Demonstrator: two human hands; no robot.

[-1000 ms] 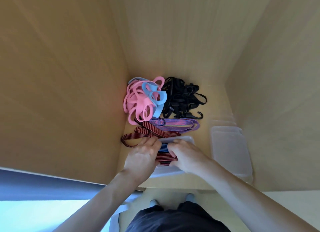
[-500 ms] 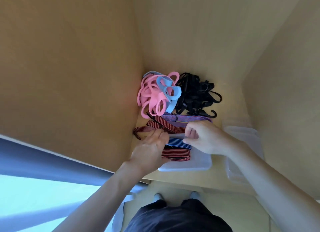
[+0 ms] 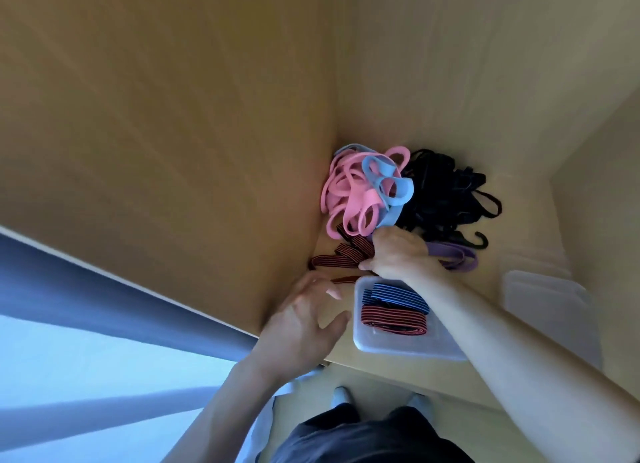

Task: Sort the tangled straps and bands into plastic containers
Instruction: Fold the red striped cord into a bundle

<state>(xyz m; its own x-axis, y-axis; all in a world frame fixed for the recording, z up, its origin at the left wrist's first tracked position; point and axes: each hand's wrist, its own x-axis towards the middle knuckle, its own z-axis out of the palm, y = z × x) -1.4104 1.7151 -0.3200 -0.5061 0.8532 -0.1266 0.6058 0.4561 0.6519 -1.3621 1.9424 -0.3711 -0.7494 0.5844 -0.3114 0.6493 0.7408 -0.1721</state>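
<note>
A clear plastic container [image 3: 398,346] near the shelf's front edge holds a folded blue striped strap [image 3: 398,294] and a folded red striped strap [image 3: 393,319]. My right hand [image 3: 398,253] reaches past it and grips a loose red-and-black striped strap [image 3: 341,256] lying by the left wall. My left hand [image 3: 304,319] hovers left of the container with fingers spread, holding nothing. Behind lie tangled pink bands [image 3: 349,192], light blue bands [image 3: 389,185], black hooked straps [image 3: 446,199] and a purple strap [image 3: 453,254].
The shelf is a wooden cubby with a left wall [image 3: 173,133], a back wall and a right wall. More clear containers [image 3: 550,306] are stacked at the right. The shelf's front edge runs just below the container; my legs and feet show beneath.
My right hand has moved from the container's far edge onto the loose red-and-black strap. My left hand has lifted off the folded straps and drawn back to the left.
</note>
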